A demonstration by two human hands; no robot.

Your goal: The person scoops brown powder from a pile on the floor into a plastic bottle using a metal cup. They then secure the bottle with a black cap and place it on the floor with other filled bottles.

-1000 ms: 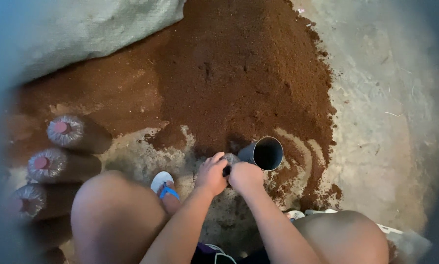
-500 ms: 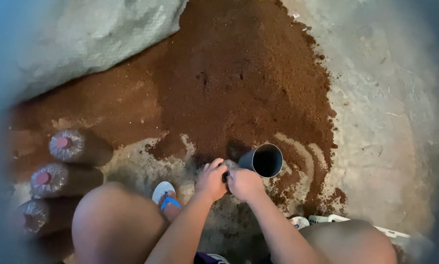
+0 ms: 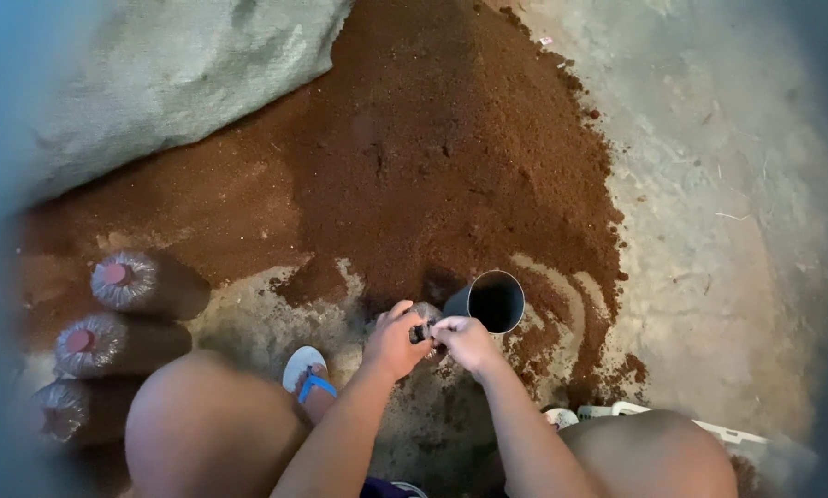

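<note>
Two bare hands meet at the foot of a large heap of reddish-brown soil (image 3: 432,157), seen from above by a squatting person. The left hand (image 3: 394,339) and the right hand (image 3: 465,341) both pinch a small clear bag (image 3: 423,323), fingers curled together and closed on its top; what it holds cannot be made out. Just beyond the right hand, touching the bag's far side, a dark grey pipe section (image 3: 492,301) lies tilted with its round open mouth toward the camera, resting on the lower edge of the heap.

Bare concrete floor (image 3: 727,240) opens wide to the right of the soil, whose ragged border runs down that side and thins into curved scrape marks near the pipe. To the left, three filled plastic bags with pinkish necks (image 3: 119,277) lie side by side along the soil's near edge, well apart from the hands. A grey woven sack (image 3: 183,74) covers the upper left corner and overlaps the heap. A white sandal with a blue strap (image 3: 305,371) sits just beside the left wrist, between the knees (image 3: 202,415) that close off the bottom of the frame.
</note>
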